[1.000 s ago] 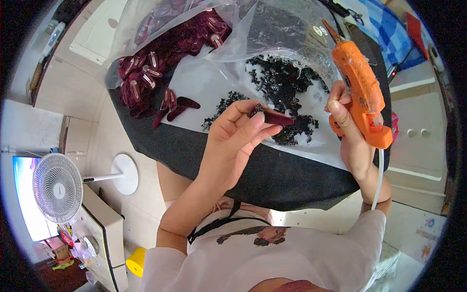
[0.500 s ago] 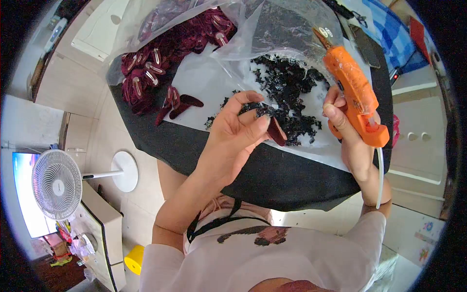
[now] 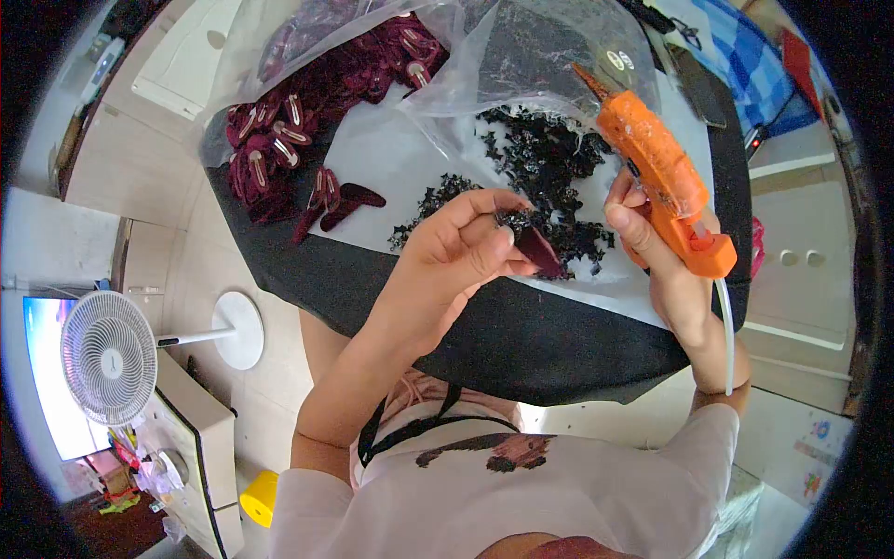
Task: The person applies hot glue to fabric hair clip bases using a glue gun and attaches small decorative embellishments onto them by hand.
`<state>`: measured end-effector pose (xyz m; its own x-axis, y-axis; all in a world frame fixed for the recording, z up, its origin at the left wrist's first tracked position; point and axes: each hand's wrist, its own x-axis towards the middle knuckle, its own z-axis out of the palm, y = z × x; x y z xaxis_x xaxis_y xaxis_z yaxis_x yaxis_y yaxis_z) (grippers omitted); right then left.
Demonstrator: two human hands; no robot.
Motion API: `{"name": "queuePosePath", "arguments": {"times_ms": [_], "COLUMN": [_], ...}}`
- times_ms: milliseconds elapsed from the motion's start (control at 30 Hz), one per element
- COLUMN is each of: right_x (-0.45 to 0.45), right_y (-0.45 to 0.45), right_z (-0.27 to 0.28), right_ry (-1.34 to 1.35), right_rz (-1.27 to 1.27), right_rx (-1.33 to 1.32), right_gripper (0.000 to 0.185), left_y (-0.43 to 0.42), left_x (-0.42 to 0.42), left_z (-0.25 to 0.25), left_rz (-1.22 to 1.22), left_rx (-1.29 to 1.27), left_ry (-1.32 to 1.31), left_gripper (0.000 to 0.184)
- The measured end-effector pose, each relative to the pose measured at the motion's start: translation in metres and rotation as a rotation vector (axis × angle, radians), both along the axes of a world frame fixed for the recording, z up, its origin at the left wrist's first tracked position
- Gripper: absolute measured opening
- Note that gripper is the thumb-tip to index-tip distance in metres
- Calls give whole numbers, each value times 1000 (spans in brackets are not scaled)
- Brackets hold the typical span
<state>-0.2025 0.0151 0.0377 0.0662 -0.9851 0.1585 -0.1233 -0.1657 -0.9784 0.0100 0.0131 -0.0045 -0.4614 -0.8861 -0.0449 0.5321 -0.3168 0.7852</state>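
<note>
My left hand (image 3: 456,256) is closed in a pinch on a burgundy velvet hair clip (image 3: 538,252), which sticks out beyond the fingertips. Something small and dark sits by the thumb, too blurred to name. An orange hot glue gun (image 3: 656,154) is gripped in my right hand (image 3: 656,238), its nozzle pointing up and to the left, away from the clip. A white glue stick (image 3: 726,335) trails from its back end. Behind my left hand, small black pieces (image 3: 545,158) lie scattered on a white sheet (image 3: 372,158).
More burgundy hair clips (image 3: 265,158) with metal snaps are heaped at the far left by clear plastic bags (image 3: 428,102). A few loose clips (image 3: 349,205) lie nearer. Black cloth (image 3: 559,345) covers the table. A fan (image 3: 112,359) stands at left.
The glue gun has shifted slightly left, its nozzle tipping further that way. In my left hand the clip has turned, showing more of its velvet face.
</note>
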Motion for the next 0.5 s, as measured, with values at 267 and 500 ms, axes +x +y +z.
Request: {"name": "queuePosePath", "arguments": {"times_ms": [267,500], "right_x": [-1,1], "right_y": [1,2], "right_z": [3,3], "right_ry": [20,2], "right_rz": [9,6], "right_rx": [11,-15], "right_gripper": [18,18], "left_y": [1,0], "left_x": [3,7], "left_z": [3,0], "left_rz": [94,20], "left_rx": [11,164], "left_ry": [100,112], "left_gripper": [39,40]}}
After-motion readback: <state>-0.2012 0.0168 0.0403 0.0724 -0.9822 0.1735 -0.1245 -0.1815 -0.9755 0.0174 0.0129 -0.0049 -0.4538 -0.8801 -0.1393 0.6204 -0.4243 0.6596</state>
